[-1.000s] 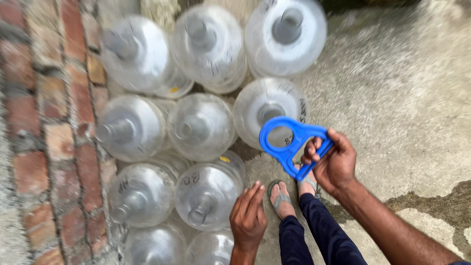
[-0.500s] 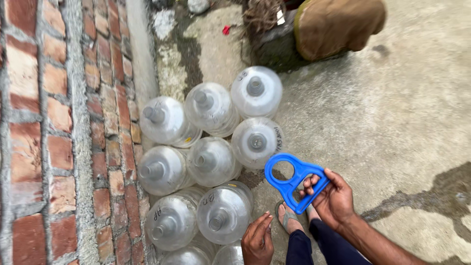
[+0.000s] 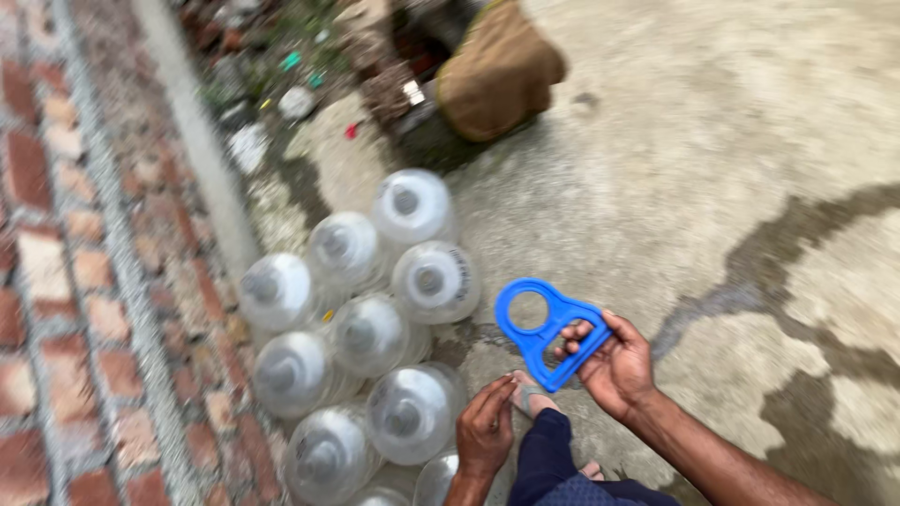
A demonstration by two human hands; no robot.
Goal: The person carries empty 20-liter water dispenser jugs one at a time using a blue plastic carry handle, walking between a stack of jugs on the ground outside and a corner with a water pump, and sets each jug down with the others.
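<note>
Right hand (image 3: 619, 370) grips blue plastic bottle-carrier handle (image 3: 547, 328) mid-frame, not yet on any clear water jugs (image 3: 412, 412); left hand (image 3: 485, 436) open, seemingly empty.

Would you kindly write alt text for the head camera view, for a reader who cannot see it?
A person's right hand holds a blue plastic bottle-carrier handle above a concrete floor, while the left hand hangs empty beside a cluster of clear water jugs standing along a brick wall. A brown sack lies beyond.

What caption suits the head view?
Right hand holds a blue handle beside clear jugs along a brick wall.
</note>
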